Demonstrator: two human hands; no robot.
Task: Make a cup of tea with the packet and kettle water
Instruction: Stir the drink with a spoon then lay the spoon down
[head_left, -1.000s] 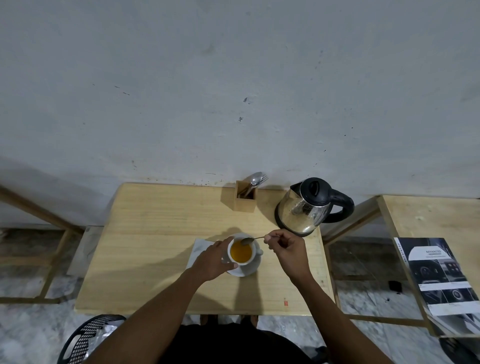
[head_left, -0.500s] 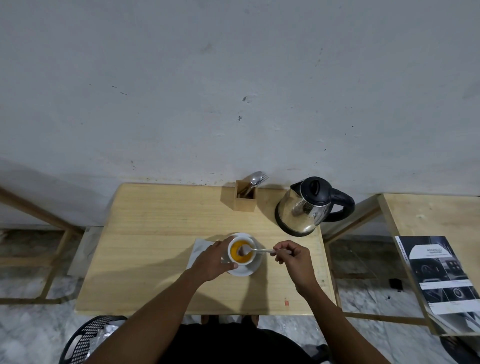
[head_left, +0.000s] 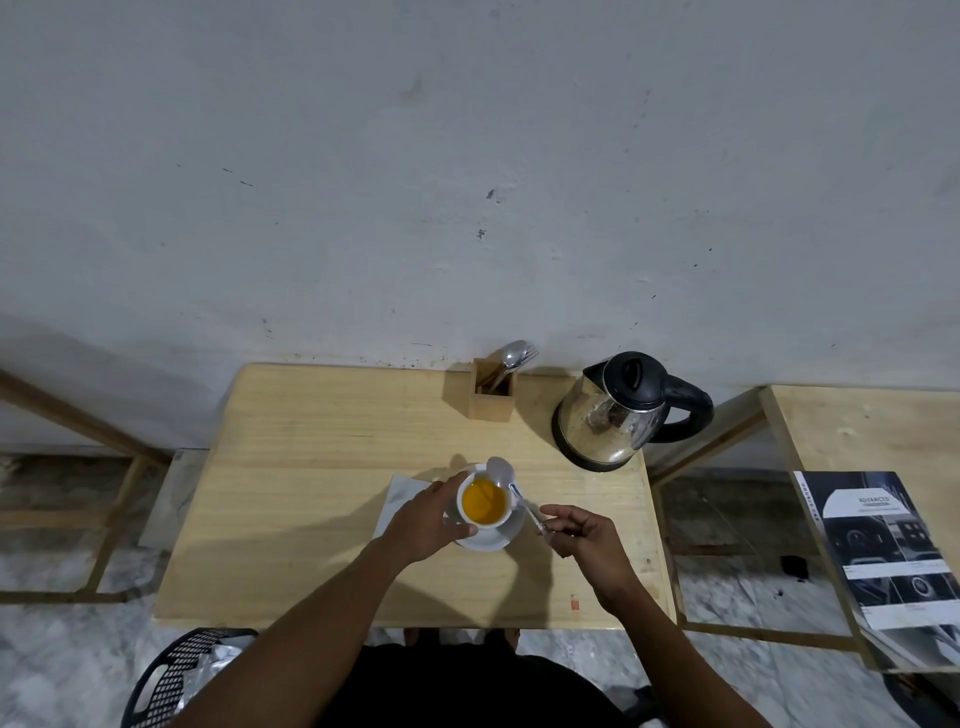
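A white cup (head_left: 484, 503) full of amber tea stands on a white saucer (head_left: 493, 538) near the middle of the wooden table (head_left: 311, 467). My left hand (head_left: 431, 517) wraps around the cup's left side. My right hand (head_left: 584, 535) pinches the handle of a metal spoon (head_left: 511, 486), whose bowl is lifted over the cup's far rim. The steel kettle (head_left: 613, 415) with a black lid and handle stands at the table's back right. A white paper (head_left: 397, 501), perhaps the packet, lies under my left hand.
A wooden holder (head_left: 492, 395) with cutlery stands at the table's back edge against the wall. A second table with a dark booklet (head_left: 893, 540) is to the right. A black mesh basket (head_left: 182, 675) sits on the floor at the lower left.
The spoon dipped into the tea half a second ago and now its bowl is raised to the cup's far rim. My right hand has drawn nearer and lower. My left hand stays on the cup.
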